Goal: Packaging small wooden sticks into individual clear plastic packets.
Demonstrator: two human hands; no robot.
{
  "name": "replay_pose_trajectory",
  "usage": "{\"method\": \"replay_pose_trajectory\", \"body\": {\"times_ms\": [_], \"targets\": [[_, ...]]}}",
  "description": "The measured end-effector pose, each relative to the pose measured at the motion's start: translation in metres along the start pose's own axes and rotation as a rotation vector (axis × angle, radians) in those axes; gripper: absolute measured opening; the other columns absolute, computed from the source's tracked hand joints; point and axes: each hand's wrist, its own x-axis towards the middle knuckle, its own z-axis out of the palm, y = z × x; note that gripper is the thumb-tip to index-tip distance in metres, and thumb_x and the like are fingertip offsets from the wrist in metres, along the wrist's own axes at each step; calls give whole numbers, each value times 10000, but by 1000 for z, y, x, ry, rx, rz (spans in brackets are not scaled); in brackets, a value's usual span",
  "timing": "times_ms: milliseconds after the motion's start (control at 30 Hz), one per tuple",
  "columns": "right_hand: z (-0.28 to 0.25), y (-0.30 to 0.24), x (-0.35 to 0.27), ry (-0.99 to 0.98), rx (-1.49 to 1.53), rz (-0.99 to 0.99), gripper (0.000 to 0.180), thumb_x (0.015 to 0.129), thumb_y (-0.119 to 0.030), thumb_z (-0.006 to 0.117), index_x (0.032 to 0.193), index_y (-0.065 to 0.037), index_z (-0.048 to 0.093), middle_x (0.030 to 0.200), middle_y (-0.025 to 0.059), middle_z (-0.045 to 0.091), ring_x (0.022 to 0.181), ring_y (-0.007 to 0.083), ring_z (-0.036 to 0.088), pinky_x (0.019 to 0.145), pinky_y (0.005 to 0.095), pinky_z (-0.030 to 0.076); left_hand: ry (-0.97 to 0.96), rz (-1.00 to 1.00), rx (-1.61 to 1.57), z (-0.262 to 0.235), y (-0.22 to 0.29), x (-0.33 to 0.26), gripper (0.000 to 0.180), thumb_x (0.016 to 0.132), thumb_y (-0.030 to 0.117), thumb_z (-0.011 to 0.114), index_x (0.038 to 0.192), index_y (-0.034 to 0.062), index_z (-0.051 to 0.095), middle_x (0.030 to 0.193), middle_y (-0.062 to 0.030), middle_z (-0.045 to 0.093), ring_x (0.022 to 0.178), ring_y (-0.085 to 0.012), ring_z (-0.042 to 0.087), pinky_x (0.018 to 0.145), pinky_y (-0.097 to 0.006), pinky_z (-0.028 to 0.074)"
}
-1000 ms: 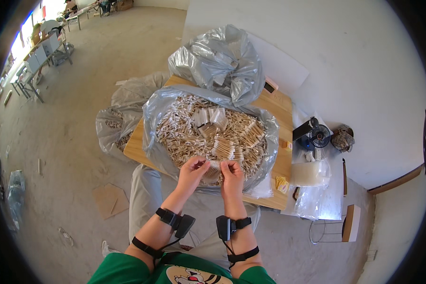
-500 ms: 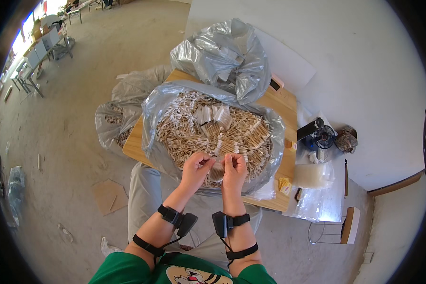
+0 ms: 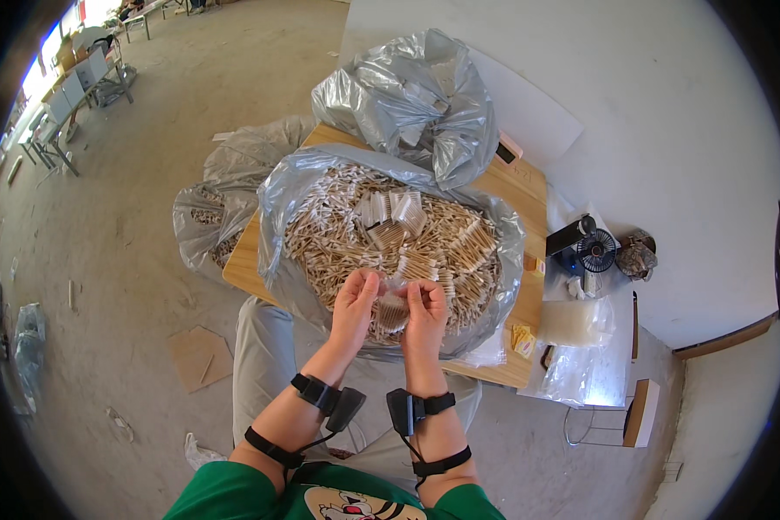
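A small clear plastic bag of cotton swabs (image 3: 393, 314) hangs between my hands, its top edge pinched at both sides. My left hand (image 3: 354, 305) closes thumb and fingers on its left corner. On the other corner, my right hand (image 3: 425, 314) is closed the same way. Below them lies a large grey plastic sack (image 3: 277, 186), spread open and filled with loose wooden-stick cotton swabs (image 3: 321, 227). A few filled clear packets (image 3: 392, 217) rest on top of the heap, near its middle.
The sack sits on a wooden table (image 3: 529, 225). Behind it stands another grey sack (image 3: 364, 100); more swab-filled bags (image 3: 208, 217) are at the left. To the right are a small black fan (image 3: 596, 251), a stack of clear bags (image 3: 574, 322) and a yellow packet (image 3: 523, 341).
Both hands have risen slightly away from me and sit a little further left. The bag's top is now stretched up between the fingers, with its swabs lower down.
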Motion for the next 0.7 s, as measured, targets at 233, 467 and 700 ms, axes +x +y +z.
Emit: {"method": "replay_pose_trajectory", "body": {"times_ms": [233, 467, 700], "targets": [[-2, -2, -2, -10, -132, -45, 82, 903, -114, 557, 904, -32, 563, 812, 34, 616, 733, 77, 540, 705, 209, 424, -36, 190, 368, -13, -11, 5, 82, 899, 106, 567, 863, 34, 584, 775, 37, 552, 721, -34, 481, 664, -192, 391], [2, -4, -13, 27, -106, -9, 76, 905, -108, 551, 908, -33, 557, 824, 44, 621, 754, 84, 554, 718, 212, 433, -10, 81, -48, -1, -2, -4, 64, 885, 98, 579, 896, 36, 593, 840, 2, 605, 777, -60, 522, 725, -204, 408], [7, 1, -20, 26, -69, -20, 84, 907, -118, 550, 908, -34, 556, 824, 45, 620, 760, 88, 558, 715, 205, 434, 123, 2, -267, 3, -9, -7, 73, 882, 121, 582, 909, 52, 579, 853, -12, 599, 807, -91, 524, 765, -234, 414]]}}
